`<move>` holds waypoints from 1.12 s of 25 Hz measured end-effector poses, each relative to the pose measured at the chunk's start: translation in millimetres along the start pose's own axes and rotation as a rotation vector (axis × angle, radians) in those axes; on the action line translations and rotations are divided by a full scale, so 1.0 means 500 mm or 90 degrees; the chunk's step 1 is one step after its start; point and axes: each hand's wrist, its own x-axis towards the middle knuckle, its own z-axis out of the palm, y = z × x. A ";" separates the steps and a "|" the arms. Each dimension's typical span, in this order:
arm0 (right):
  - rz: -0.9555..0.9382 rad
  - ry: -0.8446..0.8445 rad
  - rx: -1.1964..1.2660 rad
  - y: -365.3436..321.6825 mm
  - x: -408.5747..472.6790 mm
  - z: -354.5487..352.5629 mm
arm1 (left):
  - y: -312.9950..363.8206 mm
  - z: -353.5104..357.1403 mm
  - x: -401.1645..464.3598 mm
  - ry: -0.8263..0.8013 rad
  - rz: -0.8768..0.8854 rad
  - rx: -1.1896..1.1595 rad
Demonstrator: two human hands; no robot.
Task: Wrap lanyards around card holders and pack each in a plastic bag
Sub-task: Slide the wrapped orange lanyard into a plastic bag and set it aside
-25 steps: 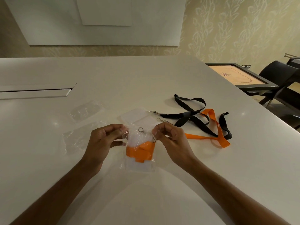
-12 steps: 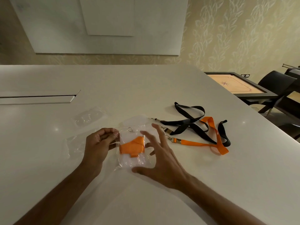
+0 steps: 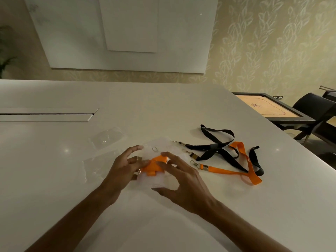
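Observation:
A white card holder wrapped in an orange lanyard sits inside a clear plastic bag (image 3: pixel 154 179) lying flat on the white table (image 3: pixel 163 110). My left hand (image 3: pixel 125 166) grips the bag's left edge, its fingers over the orange wrap. My right hand (image 3: pixel 183 180) lies on the bag's right side with its fingers spread and the thumb at the near edge. A small metal ring (image 3: pixel 154 148) shows at the bag's far end. To the right lie a loose black lanyard (image 3: pixel 218 150) and a loose orange lanyard (image 3: pixel 236 171), tangled together.
Two empty clear bags lie on the left, one far (image 3: pixel 107 138) and one near (image 3: pixel 94 166). A long cable slot (image 3: pixel 47 117) cuts the table at the left. Beyond the table's right edge stand a carrom board (image 3: pixel 267 108) and a dark chair (image 3: pixel 312 108).
The bag went from held up in both hands to lying flat on the table. My right hand let go, opened, then came down onto it. My left hand's fingers moved over the orange wrap.

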 end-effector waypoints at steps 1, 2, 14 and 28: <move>-0.002 -0.011 0.004 -0.006 0.006 -0.001 | 0.003 -0.009 0.002 -0.007 0.000 -0.021; -0.008 -0.018 0.005 -0.011 0.015 0.000 | 0.006 -0.020 0.006 -0.005 0.003 -0.039; 0.027 -0.018 0.088 -0.143 0.192 0.119 | -0.032 -0.295 -0.006 -0.112 0.183 0.197; -0.163 -0.163 -0.054 -0.228 0.402 0.327 | -0.092 -0.529 0.036 0.054 0.187 0.299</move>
